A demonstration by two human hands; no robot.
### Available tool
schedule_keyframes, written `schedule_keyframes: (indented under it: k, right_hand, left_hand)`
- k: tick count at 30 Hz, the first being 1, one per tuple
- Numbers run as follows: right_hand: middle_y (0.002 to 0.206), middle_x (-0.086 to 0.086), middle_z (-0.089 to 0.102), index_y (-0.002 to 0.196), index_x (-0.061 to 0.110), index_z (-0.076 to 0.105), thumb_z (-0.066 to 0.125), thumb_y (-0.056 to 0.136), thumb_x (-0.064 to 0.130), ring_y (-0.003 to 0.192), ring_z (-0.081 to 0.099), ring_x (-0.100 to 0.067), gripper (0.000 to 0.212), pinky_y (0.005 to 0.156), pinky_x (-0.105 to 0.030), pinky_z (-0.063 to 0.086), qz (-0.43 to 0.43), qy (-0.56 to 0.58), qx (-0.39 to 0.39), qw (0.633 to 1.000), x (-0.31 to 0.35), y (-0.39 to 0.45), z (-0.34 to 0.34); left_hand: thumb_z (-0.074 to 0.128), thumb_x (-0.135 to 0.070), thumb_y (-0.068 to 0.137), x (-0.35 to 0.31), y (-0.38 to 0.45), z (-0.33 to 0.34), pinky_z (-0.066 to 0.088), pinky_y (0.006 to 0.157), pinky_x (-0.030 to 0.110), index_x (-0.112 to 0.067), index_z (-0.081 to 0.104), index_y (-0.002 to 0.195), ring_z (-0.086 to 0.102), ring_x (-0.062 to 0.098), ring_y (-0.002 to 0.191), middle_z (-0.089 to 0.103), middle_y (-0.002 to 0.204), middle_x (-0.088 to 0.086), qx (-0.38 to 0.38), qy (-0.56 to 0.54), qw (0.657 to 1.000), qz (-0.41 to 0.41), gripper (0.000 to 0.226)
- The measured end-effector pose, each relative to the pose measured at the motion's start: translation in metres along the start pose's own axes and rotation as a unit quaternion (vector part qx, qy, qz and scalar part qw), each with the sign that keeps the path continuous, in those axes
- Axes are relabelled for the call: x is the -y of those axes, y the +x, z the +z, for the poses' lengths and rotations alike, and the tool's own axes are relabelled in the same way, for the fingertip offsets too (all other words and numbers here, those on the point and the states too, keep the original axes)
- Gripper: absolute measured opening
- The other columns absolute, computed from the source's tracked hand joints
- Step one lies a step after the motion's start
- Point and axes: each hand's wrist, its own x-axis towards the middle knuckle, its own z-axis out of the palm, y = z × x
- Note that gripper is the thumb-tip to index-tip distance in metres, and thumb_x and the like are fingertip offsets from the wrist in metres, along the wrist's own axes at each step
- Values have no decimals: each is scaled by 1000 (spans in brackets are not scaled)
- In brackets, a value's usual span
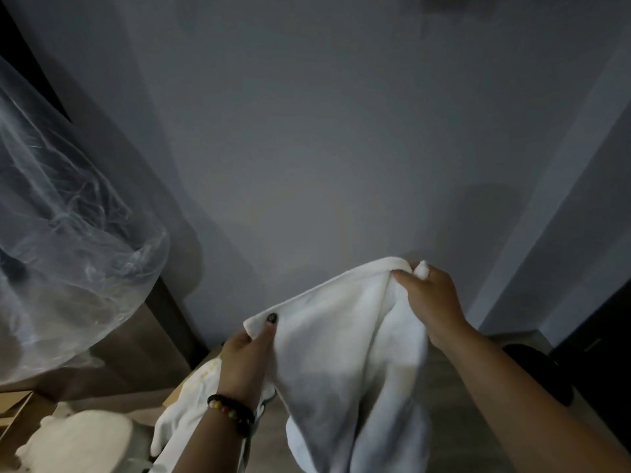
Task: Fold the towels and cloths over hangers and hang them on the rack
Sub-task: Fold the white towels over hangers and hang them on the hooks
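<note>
A white towel (341, 343) hangs in front of me, held up by its top edge and drooping in folds toward the floor. My left hand (246, 356), with a beaded bracelet on the wrist, pinches the towel's left corner between thumb and fingers. The towel's right corner is bunched in the grip of my right hand (430, 302), which sits higher than the left. No hanger or rack can be seen.
A grey wall (324, 148) fills the view ahead. Clear plastic sheeting (68, 233) bulges at the left over wooden furniture (143, 343). More white cloths (78, 442) lie at the lower left. A dark object (532, 370) sits on the wood floor at right.
</note>
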Motion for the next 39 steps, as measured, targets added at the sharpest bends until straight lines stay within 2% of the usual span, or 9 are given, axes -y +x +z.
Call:
schedule_keyframes:
  k: [4,7,13,16,23,27,30,34,39]
  right_hand:
    - [84,6,55,97,15,56,62,89,15,78,53,-15,11,69,-28,42,23,-28,23,999,-15,-9,10]
    - [86,2,64,93,14,65,59,90,5,72,56,-10,11,57,-19,43,19,35,53,998,-28,-25,12]
    - [81,-6,73,91,8,69,60,83,-14,77,67,-16,25,65,-20,53,28,182,209,960,-9,-50,-3]
    - [95,-3,75,100,11,67,59,76,-23,91,70,-11,43,77,-16,52,-19,120,298,947,1,-58,-5]
    - [75,2,75,79,20,73,68,83,0,74,72,-9,21,77,-25,57,-126,-23,210,969,9,-56,-7]
    - [66,6,68,81,21,72,67,88,21,65,64,-4,9,67,-13,48,-241,-106,221,939,13,-61,-6]
    - [75,11,49,75,20,68,65,85,36,73,52,-7,19,68,-11,37,-322,-153,192,914,15,-59,-2]
    - [79,6,50,73,11,62,57,85,40,73,54,-11,32,69,-20,44,-296,-90,222,925,20,-60,5]
    - [67,-4,60,79,18,63,57,83,44,64,54,-28,27,60,-37,43,-238,-10,216,947,22,-65,6]
  left_hand:
    - [63,-26,92,-17,-5,17,53,70,39,15,64,92,61,29,75,66,82,23,25,-77,997,4,41]
    - [71,-39,85,-25,-7,31,44,69,43,21,53,89,52,30,75,58,83,21,57,-64,996,32,63]
    - [73,-47,79,-27,-16,55,35,60,36,18,53,74,42,18,65,49,67,11,108,48,984,130,69]
    - [70,-47,81,-29,-19,61,40,65,39,11,63,83,49,21,71,58,73,15,140,39,981,129,59]
    - [62,-34,88,-33,-20,56,42,65,39,2,67,81,51,21,70,60,73,17,174,79,970,151,37]
    - [64,-11,90,-36,-23,52,49,63,32,-3,71,82,60,19,68,69,72,10,138,46,980,138,13]
    - [63,-11,90,-40,-23,51,48,61,33,-3,69,83,57,23,65,66,69,13,145,32,980,136,13]
    - [61,-20,93,-43,-28,49,47,68,42,-8,71,88,57,28,70,65,78,30,193,27,968,158,17]
    - [58,-21,93,-47,-30,50,51,68,32,-21,73,90,63,17,73,73,82,9,222,53,953,198,16]
